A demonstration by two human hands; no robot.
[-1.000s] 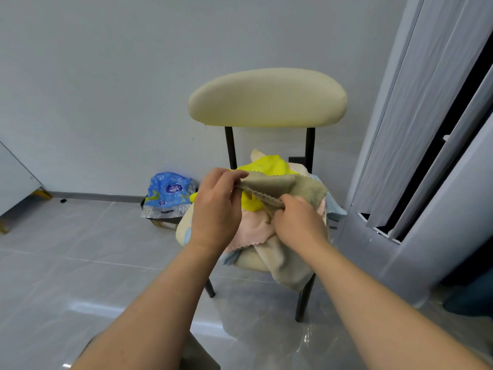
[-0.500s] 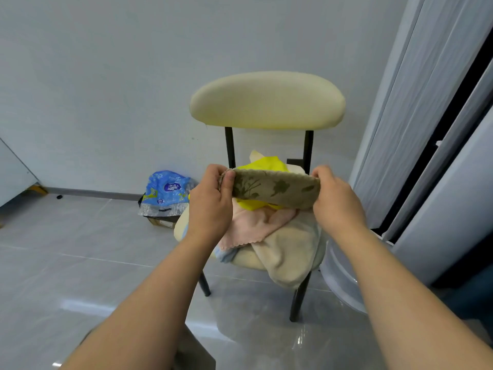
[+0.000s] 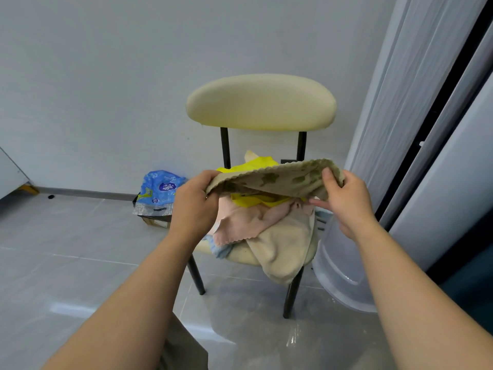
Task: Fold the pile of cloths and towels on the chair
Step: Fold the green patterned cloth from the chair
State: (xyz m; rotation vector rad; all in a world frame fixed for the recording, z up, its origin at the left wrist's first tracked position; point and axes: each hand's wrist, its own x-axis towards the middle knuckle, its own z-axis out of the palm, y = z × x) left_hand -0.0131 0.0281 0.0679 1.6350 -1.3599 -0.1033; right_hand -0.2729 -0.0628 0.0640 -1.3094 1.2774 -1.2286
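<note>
Fingers [image 3: 202,178] on both hands are pinching the spotted beige cloth [image 3: 277,180], left hand [image 3: 194,206] on one end, right hand [image 3: 349,201] on the other (thumb on top). It's held spread out in the air just above the pile [image 3: 240,222] on the chair [image 3: 261,102].

You face a plain, pale grey wall [image 3: 106,76] that meets a glossy grey tiled floor [image 3: 66,263] along a dark baseboard [image 3: 88,194]. A chair [image 3: 261,102] with a cream padded backrest and thin black legs stands in front of you, near the wall. On your right rise pale ribbed door panels [image 3: 394,102] with a dark gap beside them. Soft light glints off the tiles
</note>
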